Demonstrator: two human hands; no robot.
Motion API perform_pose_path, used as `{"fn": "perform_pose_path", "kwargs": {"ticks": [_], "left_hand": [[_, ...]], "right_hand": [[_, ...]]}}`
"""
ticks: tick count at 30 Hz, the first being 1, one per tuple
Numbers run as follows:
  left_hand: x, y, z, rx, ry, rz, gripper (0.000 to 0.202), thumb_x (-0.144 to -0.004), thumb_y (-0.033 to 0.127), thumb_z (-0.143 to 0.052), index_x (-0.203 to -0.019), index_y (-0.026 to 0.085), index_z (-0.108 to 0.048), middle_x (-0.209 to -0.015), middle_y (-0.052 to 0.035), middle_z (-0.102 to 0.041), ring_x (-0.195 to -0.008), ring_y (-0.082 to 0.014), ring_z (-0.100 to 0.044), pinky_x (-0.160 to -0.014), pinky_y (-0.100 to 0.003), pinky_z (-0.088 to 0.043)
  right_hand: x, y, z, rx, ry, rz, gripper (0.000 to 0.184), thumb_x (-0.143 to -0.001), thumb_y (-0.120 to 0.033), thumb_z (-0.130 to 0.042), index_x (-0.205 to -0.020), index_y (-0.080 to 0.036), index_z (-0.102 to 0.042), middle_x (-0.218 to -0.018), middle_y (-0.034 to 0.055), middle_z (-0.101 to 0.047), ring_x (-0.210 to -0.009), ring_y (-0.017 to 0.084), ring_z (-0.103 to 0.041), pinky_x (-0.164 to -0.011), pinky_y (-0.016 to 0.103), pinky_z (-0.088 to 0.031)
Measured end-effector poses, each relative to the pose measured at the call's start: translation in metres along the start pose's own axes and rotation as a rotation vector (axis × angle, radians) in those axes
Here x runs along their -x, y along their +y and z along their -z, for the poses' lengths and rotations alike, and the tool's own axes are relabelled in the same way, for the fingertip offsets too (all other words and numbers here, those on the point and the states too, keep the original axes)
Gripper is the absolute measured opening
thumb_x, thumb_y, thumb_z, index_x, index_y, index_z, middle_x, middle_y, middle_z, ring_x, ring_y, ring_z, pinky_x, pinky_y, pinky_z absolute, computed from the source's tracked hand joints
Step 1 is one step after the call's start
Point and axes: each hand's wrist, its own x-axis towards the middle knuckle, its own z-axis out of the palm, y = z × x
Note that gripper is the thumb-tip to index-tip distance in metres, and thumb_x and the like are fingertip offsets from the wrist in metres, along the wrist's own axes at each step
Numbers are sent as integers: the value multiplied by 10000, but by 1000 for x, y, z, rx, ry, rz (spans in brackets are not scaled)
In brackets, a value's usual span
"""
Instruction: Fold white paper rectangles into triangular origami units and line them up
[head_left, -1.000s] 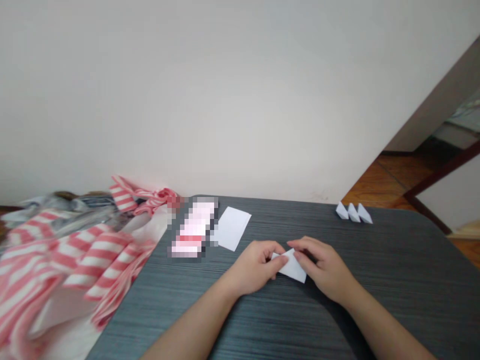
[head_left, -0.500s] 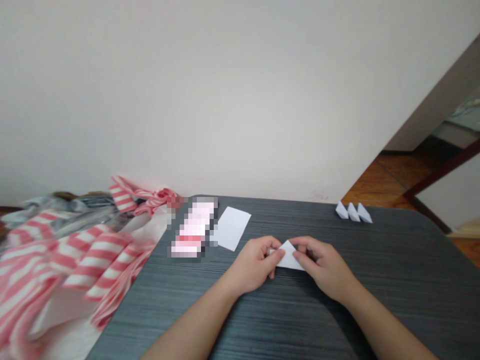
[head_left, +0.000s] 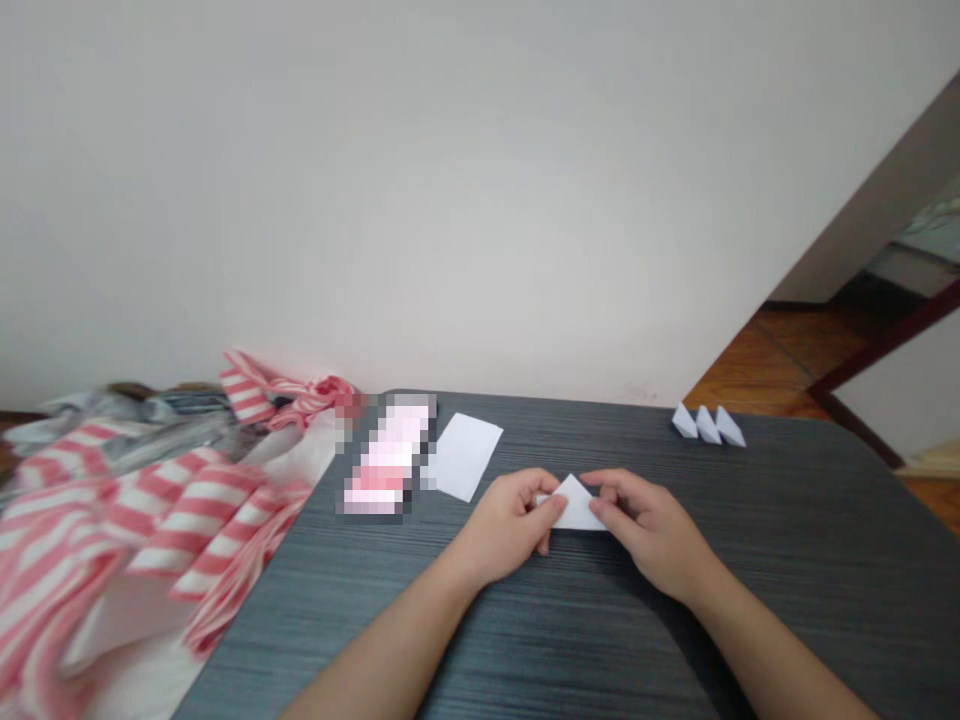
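Note:
A small white piece of folded paper (head_left: 576, 505), triangular with its tip pointing away from me, is held just over the dark table. My left hand (head_left: 517, 525) pinches its left corner between thumb and fingers. On the opposite side, my right hand (head_left: 651, 525) has its thumb on the paper's right edge, with the index finger bent behind; its other fingers curl inward. The paper's left and right ends are partly covered by my fingers.
Left of my hands lie white paper sheets (head_left: 466, 458) and a blurred-out pink and white rectangular object (head_left: 390, 455). Three folded white paper pieces (head_left: 707, 426) stand at the table's (head_left: 825, 560) back right. Red-and-white striped cloth (head_left: 187, 510) heaps beyond the left edge; a wall (head_left: 480, 200) rises behind.
The folded paper has shifted slightly left and away from me, its lower edge now more level. My right index fingertip has moved a little off its tip.

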Motion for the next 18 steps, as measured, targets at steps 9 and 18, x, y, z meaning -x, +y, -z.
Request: {"fn": "perform_pose_path", "kwargs": {"ticks": [9,18], "left_hand": [[2,1,2,-90,-26,3,289,-896,405,-551,-755,158,-601,-501,41,-537,-472,-96,-449,-490,-195,-326],[0,-2,3,-17,11,-14,277,-894,380,-564,-727,160,-584,-478,50,-524,-448,-90,-438,-491,-195,-322]], "right_hand": [[4,4,-2,-19,-53,45,226,-922,-261,-564,-1133,-215,-629,-747,-12,-566,-648,145,-536,-606,256,-417],[2,4,5,-14,-105,268,241,-966,-103,-414,-985,-225,-621,-905,36,-641,-822,167,-609,-772,288,-464]]}}
